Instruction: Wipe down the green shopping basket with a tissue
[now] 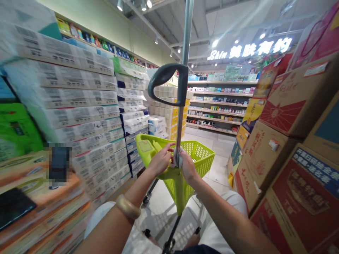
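Note:
A lime-green rolling shopping basket (201, 155) stands in a store aisle in front of me. Its metal telescopic pole (182, 116) rises from the near rim and carries a dark grey handle (169, 83) near the top. A white cloth (178, 159) is wrapped round the base of the pole. My left hand (160, 161) is closed on the cloth and pole from the left. My right hand (188, 166) grips the same cloth from the right. I wear a pale bangle (128, 207) on my left wrist.
Stacked packs of tissue paper (87, 116) line the left side of the aisle. Piled cardboard boxes (288, 141) with red print crowd the right. Shelves of goods (219, 113) stand at the far end, across a tiled floor (219, 165).

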Tool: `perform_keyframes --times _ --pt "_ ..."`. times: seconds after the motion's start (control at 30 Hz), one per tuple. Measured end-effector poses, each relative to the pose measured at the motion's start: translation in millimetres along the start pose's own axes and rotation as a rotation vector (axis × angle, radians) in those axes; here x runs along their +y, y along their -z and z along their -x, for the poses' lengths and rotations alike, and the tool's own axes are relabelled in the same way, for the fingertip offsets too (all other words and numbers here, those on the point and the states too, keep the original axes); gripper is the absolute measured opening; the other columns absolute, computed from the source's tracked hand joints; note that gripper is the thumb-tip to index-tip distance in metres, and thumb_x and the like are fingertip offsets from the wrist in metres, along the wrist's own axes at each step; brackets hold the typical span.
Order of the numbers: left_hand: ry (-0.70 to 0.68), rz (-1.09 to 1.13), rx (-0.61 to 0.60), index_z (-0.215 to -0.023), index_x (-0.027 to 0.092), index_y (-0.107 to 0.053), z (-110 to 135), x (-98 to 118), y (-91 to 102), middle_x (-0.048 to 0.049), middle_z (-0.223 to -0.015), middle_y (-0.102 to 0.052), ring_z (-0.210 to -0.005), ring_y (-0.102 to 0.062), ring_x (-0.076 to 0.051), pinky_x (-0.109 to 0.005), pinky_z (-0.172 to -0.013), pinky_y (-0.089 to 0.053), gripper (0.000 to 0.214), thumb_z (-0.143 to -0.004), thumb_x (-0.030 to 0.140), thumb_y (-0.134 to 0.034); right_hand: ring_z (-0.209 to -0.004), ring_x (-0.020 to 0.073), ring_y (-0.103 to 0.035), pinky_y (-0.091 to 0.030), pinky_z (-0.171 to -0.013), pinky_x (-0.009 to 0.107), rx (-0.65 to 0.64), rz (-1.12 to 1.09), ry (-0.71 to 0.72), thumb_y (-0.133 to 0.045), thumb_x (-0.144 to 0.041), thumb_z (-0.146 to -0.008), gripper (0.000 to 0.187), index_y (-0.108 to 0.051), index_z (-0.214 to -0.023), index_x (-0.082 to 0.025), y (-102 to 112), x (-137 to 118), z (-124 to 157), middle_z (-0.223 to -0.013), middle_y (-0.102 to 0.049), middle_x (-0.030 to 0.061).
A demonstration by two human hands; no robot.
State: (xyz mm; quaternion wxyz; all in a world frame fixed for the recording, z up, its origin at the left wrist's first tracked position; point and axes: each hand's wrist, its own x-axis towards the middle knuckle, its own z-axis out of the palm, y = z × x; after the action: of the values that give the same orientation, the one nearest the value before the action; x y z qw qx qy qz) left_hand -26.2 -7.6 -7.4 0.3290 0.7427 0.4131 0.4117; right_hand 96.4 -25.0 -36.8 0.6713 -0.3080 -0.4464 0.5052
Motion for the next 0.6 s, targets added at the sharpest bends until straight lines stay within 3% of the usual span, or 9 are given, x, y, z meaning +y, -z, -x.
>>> perform_keyframes --times 0.1,0.27,0.37,0.47,0.53,0.6 --pt "-0.046 -0.021 -0.013 -0.133 0.028 -0.049 0.1 -1.3 -0.6 -0.0018 -0.113 -0.066 -0.090 -0.063 -0.019 -0.031 -0.081 -0.049 0.055 -0.079 0.025 -0.044 -0.062 0.0118 -0.052 -0.045 -0.061 0.024 0.053 0.072 0.209 -0.056 -0.044 -0.076 0.029 -0.060 -0.092 -0.020 -8.3 -13.7 -1.4 -0.071 -0.058 -0.0027" --pt "-0.043 -0.013 -0.016 -0.140 0.030 -0.040 2.0 -2.4 -0.8 -0.0014 -0.123 -0.063 -0.094 -0.063 -0.020 -0.035 -0.085 -0.049 0.060 -0.080 0.027 -0.045 -0.075 0.0120 -0.054 -0.045 -0.069 0.024 0.110 0.185 0.419 -0.055 -0.037 -0.080 0.033 -0.056 -0.108 -0.020 -25.4 -39.6 -9.3 -0.088 -0.060 -0.0008" --pt "-0.052 -0.014 0.005 -0.140 0.027 -0.040 3.1 -2.8 -0.6 -0.0025 -0.122 -0.064 -0.098 -0.063 -0.021 -0.036 -0.090 -0.048 0.060 -0.080 0.027 -0.046 -0.078 0.0125 -0.054 -0.045 -0.073 0.025 0.103 0.212 0.413 -0.054 -0.034 -0.080 0.031 -0.054 -0.108 -0.020 -21.9 -19.7 0.4 -0.091 -0.059 0.0000" --pt "-0.060 -0.040 0.013 -0.138 0.025 -0.044 3.9 -2.4 -0.8 -0.0036 -0.118 -0.065 -0.103 -0.061 -0.022 -0.035 -0.096 -0.045 0.057 -0.080 0.027 -0.047 -0.072 0.0116 -0.051 -0.044 -0.067 0.023 0.094 0.212 0.323 -0.053 -0.032 -0.080 0.024 -0.054 -0.100 -0.020 -12.6 4.8 10.0 -0.084 -0.056 -0.0013" --pt "-0.067 -0.058 0.003 -0.136 0.025 -0.046 4.5 -1.5 -1.1 -0.0034 -0.116 -0.066 -0.104 -0.061 -0.022 -0.035 -0.097 -0.044 0.055 -0.081 0.027 -0.046 -0.067 0.0105 -0.049 -0.043 -0.062 0.022 0.074 0.190 0.280 -0.053 -0.029 -0.077 0.021 -0.053 -0.096 -0.019 -10.9 4.3 7.5 -0.079 -0.054 -0.0027" --pt "-0.079 -0.071 -0.002 -0.133 0.026 -0.049 5.0 -0.3 -1.2 -0.0025 -0.114 -0.068 -0.104 -0.062 -0.022 -0.036 -0.096 -0.044 0.052 -0.081 0.027 -0.046 -0.063 0.0097 -0.047 -0.042 -0.059 0.022 0.067 0.163 0.281 -0.054 -0.027 -0.074 0.020 -0.053 -0.092 -0.020 -15.8 -13.4 -2.9 -0.074 -0.051 -0.0043"
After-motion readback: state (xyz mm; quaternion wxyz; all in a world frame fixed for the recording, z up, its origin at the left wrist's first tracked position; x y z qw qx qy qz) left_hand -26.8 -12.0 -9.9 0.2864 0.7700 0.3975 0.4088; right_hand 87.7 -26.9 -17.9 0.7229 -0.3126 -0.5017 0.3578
